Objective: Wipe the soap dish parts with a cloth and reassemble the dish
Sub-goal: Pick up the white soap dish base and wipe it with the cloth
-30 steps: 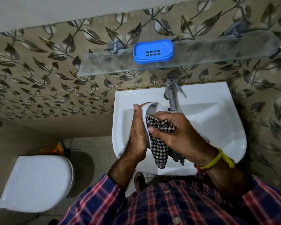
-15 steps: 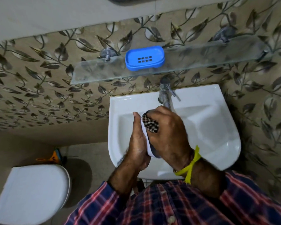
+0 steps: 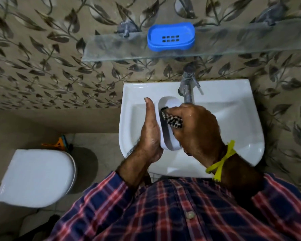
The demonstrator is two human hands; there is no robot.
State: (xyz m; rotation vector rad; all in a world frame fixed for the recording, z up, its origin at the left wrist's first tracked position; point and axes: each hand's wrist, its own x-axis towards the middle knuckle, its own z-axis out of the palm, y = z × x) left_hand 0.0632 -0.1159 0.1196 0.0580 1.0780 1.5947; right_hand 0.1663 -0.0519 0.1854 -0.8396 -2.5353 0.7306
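Over the sink, my left hand (image 3: pixel 150 131) holds the white soap dish tray (image 3: pixel 167 134) on its edge, with the hollow side facing right. My right hand (image 3: pixel 196 129) is closed around a black-and-white checked cloth (image 3: pixel 173 120) and presses it into the tray's hollow. Most of the cloth is hidden inside my fist. The blue slotted soap dish part (image 3: pixel 170 36) lies flat on the glass shelf (image 3: pixel 111 51) above the tap.
The white basin (image 3: pixel 233 122) is fixed to a leaf-patterned wall, with a metal tap (image 3: pixel 187 87) at its back. A white toilet with its lid down (image 3: pixel 36 176) stands on the left, and an orange brush (image 3: pixel 57 142) sits behind it.
The cloth hung loose below my right hand a second ago; now it is bunched in my fist. My right hand has slid up along the tray's inside.
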